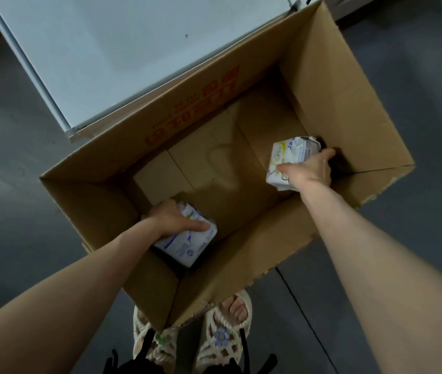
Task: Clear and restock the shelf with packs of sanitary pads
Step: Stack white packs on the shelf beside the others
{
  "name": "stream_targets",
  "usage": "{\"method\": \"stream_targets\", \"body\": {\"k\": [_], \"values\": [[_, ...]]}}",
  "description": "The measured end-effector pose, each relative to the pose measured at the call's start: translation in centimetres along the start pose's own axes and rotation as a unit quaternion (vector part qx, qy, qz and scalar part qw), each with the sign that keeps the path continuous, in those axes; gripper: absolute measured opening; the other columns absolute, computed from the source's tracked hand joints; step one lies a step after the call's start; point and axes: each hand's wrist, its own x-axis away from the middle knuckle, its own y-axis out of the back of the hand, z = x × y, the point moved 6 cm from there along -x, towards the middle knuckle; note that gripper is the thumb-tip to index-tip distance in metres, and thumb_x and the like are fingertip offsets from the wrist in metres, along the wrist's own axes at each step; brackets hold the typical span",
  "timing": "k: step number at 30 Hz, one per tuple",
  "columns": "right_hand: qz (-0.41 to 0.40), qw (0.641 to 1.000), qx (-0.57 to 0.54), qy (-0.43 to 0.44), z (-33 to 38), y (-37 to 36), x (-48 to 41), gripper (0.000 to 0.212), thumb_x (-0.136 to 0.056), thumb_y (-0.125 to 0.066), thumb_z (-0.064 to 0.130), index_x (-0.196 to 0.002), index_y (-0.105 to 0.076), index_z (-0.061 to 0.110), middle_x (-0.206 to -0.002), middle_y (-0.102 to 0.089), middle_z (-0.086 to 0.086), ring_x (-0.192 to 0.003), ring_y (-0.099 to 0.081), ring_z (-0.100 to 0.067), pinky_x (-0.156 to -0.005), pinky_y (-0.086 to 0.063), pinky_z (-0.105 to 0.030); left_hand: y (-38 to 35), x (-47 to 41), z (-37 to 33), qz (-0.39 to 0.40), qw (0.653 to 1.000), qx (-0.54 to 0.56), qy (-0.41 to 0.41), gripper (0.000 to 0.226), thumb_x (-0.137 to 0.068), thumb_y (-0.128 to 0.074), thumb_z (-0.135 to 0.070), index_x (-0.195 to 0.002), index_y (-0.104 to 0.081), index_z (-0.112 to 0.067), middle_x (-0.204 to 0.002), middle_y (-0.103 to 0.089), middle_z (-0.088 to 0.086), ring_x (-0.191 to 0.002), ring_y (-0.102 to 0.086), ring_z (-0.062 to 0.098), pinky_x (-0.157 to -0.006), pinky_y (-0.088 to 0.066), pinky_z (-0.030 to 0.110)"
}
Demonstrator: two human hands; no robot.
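I look straight down into a big open cardboard box (349, 98) on the floor. My left hand (176, 220) grips a white pack of pads with blue print (187, 244) near the box's near left corner. My right hand (309, 168) grips a second white pack with yellow print (290, 152) by the right wall of the box. Both packs sit low inside, close to the brown bottom. The white shelf (122, 49) lies flat beyond the box's far wall, and I see nothing on it.
The box has red print on its far wall (195, 109) and stands on a dark grey floor (12, 184). My feet in cream woven sandals (214, 336) stand just under the box's near edge.
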Motion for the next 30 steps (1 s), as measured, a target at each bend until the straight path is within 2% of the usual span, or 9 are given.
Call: {"method": "stream_targets", "body": {"k": [2,3,7,10,15,19,21,26,30], "values": [[0.026,0.998,-0.052,0.016,0.5,0.1,0.9,0.077,-0.072,-0.086,0.019,-0.129,-0.035,0.012,-0.128,-0.056,-0.011,-0.113,-0.059,-0.031,-0.093,-0.053,-0.043,0.6,1.1,-1.4,-0.012,0.996,0.082,-0.018,0.050,-0.068,-0.082,-0.047,-0.102,-0.057,-0.019,-0.110,-0.066,0.005,-0.092,-0.063,0.017,-0.080,-0.052,0.033],[0.039,0.996,-0.080,0.021,0.5,0.6,1.9,0.075,-0.071,-0.087,0.017,-0.127,-0.038,0.013,-0.125,-0.058,-0.009,-0.108,-0.062,-0.028,-0.091,-0.055,-0.043,0.9,2.3,-2.0,-0.023,0.992,0.121,-0.023,0.044,-0.071,-0.081,-0.044,-0.096,-0.056,-0.019,-0.103,-0.067,0.004,-0.087,-0.064,0.016,-0.076,-0.053,0.032],[0.081,0.982,-0.167,0.026,0.7,3.1,7.4,0.068,-0.069,-0.087,0.015,-0.122,-0.043,0.019,-0.113,-0.060,0.001,-0.094,-0.063,-0.018,-0.083,-0.056,-0.034,2.6,7.9,-2.9,-0.052,0.971,0.233,-0.025,0.078,-0.063,-0.081,-0.053,-0.121,-0.046,-0.016,-0.107,-0.067,0.005,-0.092,-0.069,0.020,-0.078,-0.058,0.038],[0.099,0.966,-0.235,0.041,1.6,7.6,12.6,0.057,-0.069,-0.086,0.014,-0.109,-0.047,0.022,-0.101,-0.063,0.006,-0.086,-0.065,-0.010,-0.070,-0.054,-0.025,3.6,14.7,-3.9,-0.064,0.954,0.292,-0.023,0.082,-0.071,-0.078,-0.050,-0.134,-0.037,-0.017,-0.113,-0.065,0.006,-0.095,-0.068,0.021,-0.084,-0.058,0.042],[0.145,0.944,-0.291,0.049,4.1,15.8,21.1,0.053,-0.071,-0.085,0.020,-0.115,-0.057,0.020,-0.107,-0.070,0.002,-0.090,-0.071,-0.013,-0.065,-0.056,-0.023,6.2,25.9,-6.6,-0.059,0.940,0.331,-0.062,0.086,-0.063,-0.076,-0.060,-0.129,-0.046,-0.015,-0.102,-0.072,0.003,-0.083,-0.073,0.017,-0.075,-0.060,0.038],[0.159,0.933,-0.314,0.076,6.5,23.5,27.8,0.039,-0.074,-0.083,0.016,-0.106,-0.061,0.021,-0.103,-0.073,-0.001,-0.087,-0.073,-0.015,-0.069,-0.059,-0.027,7.7,36.0,-9.6,-0.032,0.918,0.373,-0.133,0.063,-0.075,-0.075,-0.049,-0.123,-0.056,-0.015,-0.099,-0.075,0.002,-0.084,-0.074,0.017,-0.077,-0.060,0.038],[0.168,0.929,-0.318,0.084,7.5,26.5,30.5,0.037,-0.074,-0.082,0.015,-0.105,-0.062,0.023,-0.101,-0.074,-0.001,-0.086,-0.073,-0.017,-0.070,-0.059,-0.029,7.8,40.0,-10.7,-0.008,0.905,0.400,-0.146,0.064,-0.077,-0.076,-0.045,-0.127,-0.054,-0.013,-0.100,-0.075,0.004,-0.086,-0.074,0.019,-0.072,-0.060,0.037],[0.194,0.912,-0.345,0.106,11.0,36.4,38.9,0.049,-0.074,-0.078,0.026,-0.119,-0.059,0.022,-0.103,-0.075,-0.003,-0.084,-0.074,-0.016,-0.067,-0.057,-0.030,10.2,53.7,-14.2,-0.005,0.885,0.419,-0.204,0.039,-0.085,-0.071,-0.037,-0.113,-0.061,-0.012,-0.094,-0.076,0.006,-0.075,-0.074,0.017,-0.060,-0.057,0.030],[0.207,0.901,-0.355,0.144,14.5,42.6,44.1,0.031,-0.084,-0.071,0.027,-0.112,-0.058,0.027,-0.107,-0.072,-0.004,-0.089,-0.072,-0.019,-0.067,-0.059,-0.035,12.7,62.2,-16.9,0.000,0.857,0.449,-0.254,0.036,-0.083,-0.073,-0.032,-0.109,-0.064,-0.009,-0.091,-0.076,0.008,-0.074,-0.074,0.018,-0.065,-0.059,0.033]]}}
